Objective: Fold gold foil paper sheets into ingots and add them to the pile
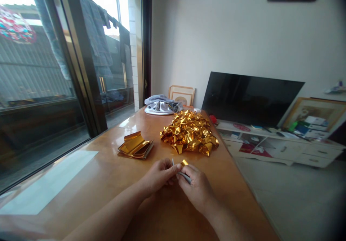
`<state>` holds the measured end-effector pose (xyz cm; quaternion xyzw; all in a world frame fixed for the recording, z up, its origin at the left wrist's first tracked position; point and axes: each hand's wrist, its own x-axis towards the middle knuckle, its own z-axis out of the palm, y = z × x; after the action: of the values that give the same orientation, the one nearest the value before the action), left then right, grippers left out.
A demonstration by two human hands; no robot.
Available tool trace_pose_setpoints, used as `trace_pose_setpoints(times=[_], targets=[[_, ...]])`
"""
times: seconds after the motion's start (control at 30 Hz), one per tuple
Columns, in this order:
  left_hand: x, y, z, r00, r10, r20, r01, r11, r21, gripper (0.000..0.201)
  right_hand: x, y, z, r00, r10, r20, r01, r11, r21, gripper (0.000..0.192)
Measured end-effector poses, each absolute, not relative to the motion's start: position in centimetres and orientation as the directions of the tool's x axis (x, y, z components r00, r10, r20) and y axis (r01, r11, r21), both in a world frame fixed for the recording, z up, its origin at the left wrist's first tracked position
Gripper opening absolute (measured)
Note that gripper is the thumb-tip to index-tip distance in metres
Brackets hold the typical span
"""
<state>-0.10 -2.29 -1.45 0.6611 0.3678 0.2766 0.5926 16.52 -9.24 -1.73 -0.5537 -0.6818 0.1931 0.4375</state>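
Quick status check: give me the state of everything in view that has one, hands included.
Left hand: pinching the gold foil sheet.
Right hand: gripping the same sheet from the other side.
Gold foil sheet: partly folded, held between both hands above the table.
Pile of foil pieces: folded, heaped on the table.
Stack of foil sheets: lying on the table, top sheet curled up.
TV: screen dark.
Grey cloth: bunched at the table's far end.
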Motion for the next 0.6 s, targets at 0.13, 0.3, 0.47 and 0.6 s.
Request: trace_pose_setpoints(times=[0.13, 0.3, 0.47, 0.6], targets=[[0.0, -2.4, -1.3, 0.599, 0.799, -0.063, 0.078, 0.02, 0.997, 0.037, 16.3, -9.5, -1.5, -0.046, 0.937, 0.347, 0.531, 0.317, -0.786, 0.016], [0.1, -2.6, -0.9, 0.605, 0.796, 0.02, -0.031, -0.002, 1.0, 0.019, 16.3, -9.9, -1.4, -0.064, 0.957, 0.283, 0.476, 0.279, -0.834, 0.029], [-0.4, -2.1, -0.9, 0.469, 0.869, 0.158, 0.033, -0.196, 0.98, 0.01, 17.3, -9.0, -2.3, 0.075, 0.951, 0.3, 0.512, 0.222, -0.83, 0.042], [-1.0, -2.1, -0.5, 0.42, 0.863, 0.28, 0.097, -0.35, 0.932, 0.008, 18.2, -7.8, -3.5, 0.193, 0.975, 0.114, 0.305, 0.051, -0.951, 0.045]])
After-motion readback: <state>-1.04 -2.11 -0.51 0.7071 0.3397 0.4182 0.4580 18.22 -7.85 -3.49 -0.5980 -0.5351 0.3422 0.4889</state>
